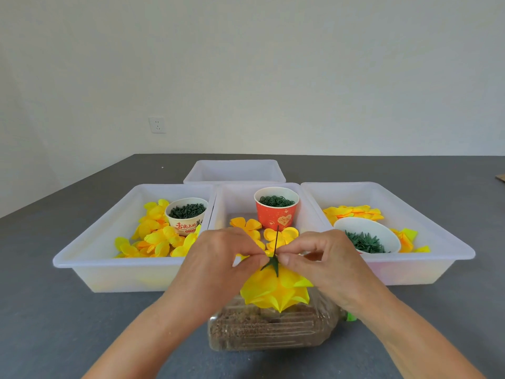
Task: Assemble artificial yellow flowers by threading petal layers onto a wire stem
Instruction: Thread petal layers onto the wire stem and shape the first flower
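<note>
A yellow flower (pixel 274 289) of stacked petal layers hangs head-down over a clear plastic bottle (pixel 262 330) filled with brown grit. A thin dark green wire stem (pixel 277 239) rises from it. On the stem, just above the petals, sits a green star-shaped calyx (pixel 272 263). My left hand (pixel 221 265) and my right hand (pixel 325 262) meet at the calyx and pinch it from both sides with thumb and forefinger.
Three white trays stand behind: the left tray (pixel 90 253) holds yellow petals and a cup of dark green parts (pixel 186 214), the middle tray (pixel 237 195) a red cup of green rings (pixel 276 207), the right tray (pixel 426 222) petals and a white bowl of calyxes (pixel 366 236). A fourth tray (pixel 235 170) sits farther back.
</note>
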The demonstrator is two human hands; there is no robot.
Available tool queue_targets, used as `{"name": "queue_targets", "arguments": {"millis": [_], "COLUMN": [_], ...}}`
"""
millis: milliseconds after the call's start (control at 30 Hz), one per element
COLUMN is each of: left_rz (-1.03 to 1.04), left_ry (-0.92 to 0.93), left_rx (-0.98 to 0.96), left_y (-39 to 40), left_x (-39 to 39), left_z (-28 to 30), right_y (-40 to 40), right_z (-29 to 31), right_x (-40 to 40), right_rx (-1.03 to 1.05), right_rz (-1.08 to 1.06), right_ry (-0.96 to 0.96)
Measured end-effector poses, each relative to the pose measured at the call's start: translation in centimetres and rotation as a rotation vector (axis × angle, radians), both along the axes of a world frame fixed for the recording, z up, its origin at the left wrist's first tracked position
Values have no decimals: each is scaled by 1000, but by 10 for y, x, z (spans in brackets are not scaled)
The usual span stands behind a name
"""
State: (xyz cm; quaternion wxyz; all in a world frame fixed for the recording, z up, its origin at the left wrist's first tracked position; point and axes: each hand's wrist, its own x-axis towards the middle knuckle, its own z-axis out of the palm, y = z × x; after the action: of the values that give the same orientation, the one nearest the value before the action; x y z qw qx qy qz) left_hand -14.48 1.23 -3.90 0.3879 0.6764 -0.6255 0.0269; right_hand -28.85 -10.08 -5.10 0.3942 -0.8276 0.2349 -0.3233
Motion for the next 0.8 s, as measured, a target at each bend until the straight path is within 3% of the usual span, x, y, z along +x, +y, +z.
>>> {"name": "queue_targets", "arguments": {"millis": [100, 300, 467, 800], "left_rz": [7, 2, 6, -11], "left_ry": [172, 262, 246, 130], "left_rx": [-16, 56, 109, 290], "left_y": [-4, -9, -10, -12], "left_x": [-4, -4, -3, -2], "left_z": [2, 3, 5, 15], "right_y": [1, 1, -1, -5], "right_z": [-3, -2, 6, 0], "right_x": [2, 5, 5, 7], "right_rx": [35, -6, -110, -20], "right_rz": [-4, -33, 6, 87], "right_ry": [-7, 13, 109, 157]}}
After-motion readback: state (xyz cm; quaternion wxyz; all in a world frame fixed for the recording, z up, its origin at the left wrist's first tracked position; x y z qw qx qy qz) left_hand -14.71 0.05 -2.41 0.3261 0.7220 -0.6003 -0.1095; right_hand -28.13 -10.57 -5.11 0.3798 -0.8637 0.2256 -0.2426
